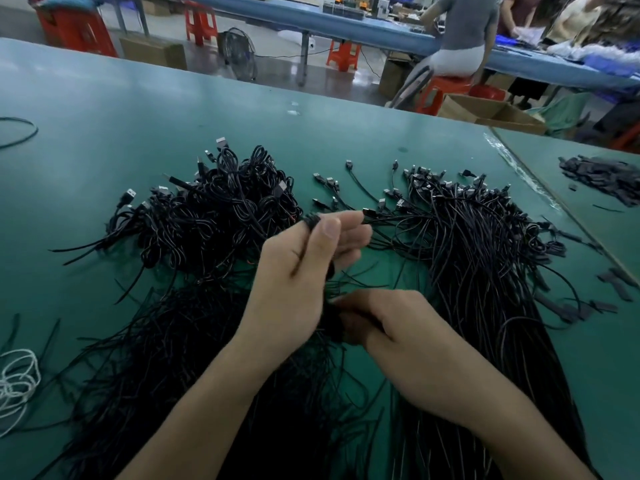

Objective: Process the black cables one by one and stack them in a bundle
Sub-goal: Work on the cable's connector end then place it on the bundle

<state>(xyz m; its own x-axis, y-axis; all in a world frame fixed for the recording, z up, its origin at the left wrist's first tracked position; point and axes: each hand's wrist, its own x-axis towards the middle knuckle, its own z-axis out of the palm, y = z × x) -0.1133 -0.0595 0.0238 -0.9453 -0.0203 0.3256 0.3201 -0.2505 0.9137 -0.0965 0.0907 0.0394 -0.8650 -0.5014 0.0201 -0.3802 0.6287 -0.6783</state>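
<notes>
— Green table (346, 133), status?
— Far side: coiled pile (214, 216) at left, loose cables (478, 244) at right. Above them the left hand (301, 275) grips one cable (312, 220); the right hand (394, 323), close beside, seems to pinch its lower part, fingers blurred.

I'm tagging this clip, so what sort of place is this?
Probably a factory workshop: heaps of black cables cover a long green table, and another worker sits on a red stool at a blue table behind.
</notes>
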